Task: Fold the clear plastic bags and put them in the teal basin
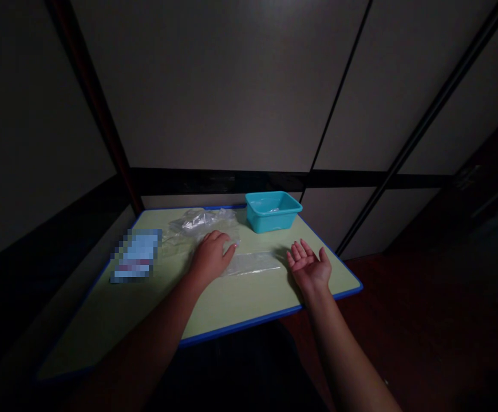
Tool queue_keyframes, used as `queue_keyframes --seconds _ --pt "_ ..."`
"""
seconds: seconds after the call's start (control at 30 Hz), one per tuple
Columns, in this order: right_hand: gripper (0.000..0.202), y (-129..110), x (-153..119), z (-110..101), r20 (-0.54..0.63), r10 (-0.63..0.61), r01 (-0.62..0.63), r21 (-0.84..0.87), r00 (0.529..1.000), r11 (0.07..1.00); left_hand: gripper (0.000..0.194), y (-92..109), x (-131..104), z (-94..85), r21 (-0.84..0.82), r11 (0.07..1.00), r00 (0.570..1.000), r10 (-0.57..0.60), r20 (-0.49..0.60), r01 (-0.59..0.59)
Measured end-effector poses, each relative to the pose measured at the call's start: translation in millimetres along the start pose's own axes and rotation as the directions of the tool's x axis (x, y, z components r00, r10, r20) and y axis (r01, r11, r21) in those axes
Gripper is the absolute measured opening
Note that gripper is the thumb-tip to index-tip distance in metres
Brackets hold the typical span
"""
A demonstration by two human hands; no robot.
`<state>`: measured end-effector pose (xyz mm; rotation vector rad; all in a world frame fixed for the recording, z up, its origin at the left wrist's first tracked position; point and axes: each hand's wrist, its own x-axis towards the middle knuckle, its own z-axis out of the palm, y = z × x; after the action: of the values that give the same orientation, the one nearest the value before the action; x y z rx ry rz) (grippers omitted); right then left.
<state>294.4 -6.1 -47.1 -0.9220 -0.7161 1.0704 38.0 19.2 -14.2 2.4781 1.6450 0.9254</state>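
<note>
A flat clear plastic bag lies on the table between my two hands. My left hand is palm down over its left end, thumb apart from the fingers; whether it presses on the bag I cannot tell. At the right, beyond the bag's other end, my right hand is turned palm up with its fingers spread and nothing in it. Crumpled clear plastic lies just behind my left hand.
A turquoise plastic basket stands at the table's back right, with something clear inside. To the left lies a blurred-out light blue packet. The pale table has a blue edge and stands against wall panels.
</note>
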Motion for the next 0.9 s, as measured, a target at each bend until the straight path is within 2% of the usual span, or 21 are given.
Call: queue_keyframes --seconds 0.1,0.2,0.3,0.4,0.5,0.57,0.63,0.67,0.73,0.77,0.83,0.9 --pt "0.075 -5 -3 3 0.076 -0.042 0.047 -0.061 0.996 0.997 0.021 0 2 0.0 -0.141 0.99 0.998 -0.021 -0.063 0.012" --pt "0.079 -7 -5 4 0.134 -0.082 0.092 -0.069 0.988 0.993 0.016 -1 2 4.5 -0.193 0.98 0.994 -0.064 -0.086 0.046" --pt "0.083 -6 -5 3 0.166 -0.088 0.106 -0.109 0.982 0.988 0.023 -2 1 7.9 -0.22 0.973 0.994 -0.084 -0.069 0.067" --pt "0.084 -5 -5 2 0.183 -0.079 0.102 -0.119 0.98 0.988 0.025 -2 1 7.1 -0.225 0.973 0.998 -0.054 -0.02 0.048" --pt "0.084 -5 -4 2 0.191 -0.068 0.088 -0.099 0.979 0.991 0.023 -2 0 4.6 -0.182 0.983 0.995 -0.016 0.096 0.033" --pt "0.083 -5 -5 4 0.196 -0.054 0.078 -0.115 0.979 0.99 0.024 -3 -2 3.8 -0.094 0.995 0.988 -0.01 0.153 0.025" --pt "0.08 -4 -6 8 0.201 -0.051 0.089 -0.189 0.978 0.978 0.034 -4 -5 4.4 0.055 0.997 0.985 -0.068 0.158 0.06" --pt "0.077 -2 -8 11 0.2 -0.073 0.124 -0.253 0.977 0.959 0.046 -4 -7 5.1 0.131 0.986 0.978 -0.121 0.168 0.099" --pt "0.067 1 -12 17 0.219 -0.182 0.262 -0.427 0.959 0.865 0.072 -5 -10 6.9 0.242 0.954 0.945 -0.235 0.227 0.179" --pt "0.06 2 -16 20 0.255 -0.256 0.356 -0.519 0.932 0.777 0.08 -5 -12 7.7 0.272 0.941 0.922 -0.277 0.27 0.203" --pt "0.054 6 -24 28 0.403 -0.336 0.525 -0.658 0.851 0.539 0.081 -5 -12 8.7 0.3 0.929 0.89 -0.316 0.329 0.218" --pt "0.053 8 -33 35 0.601 -0.211 0.636 -0.718 0.771 0.282 0.073 -3 -12 8.9 0.323 0.916 0.879 -0.344 0.33 0.238"
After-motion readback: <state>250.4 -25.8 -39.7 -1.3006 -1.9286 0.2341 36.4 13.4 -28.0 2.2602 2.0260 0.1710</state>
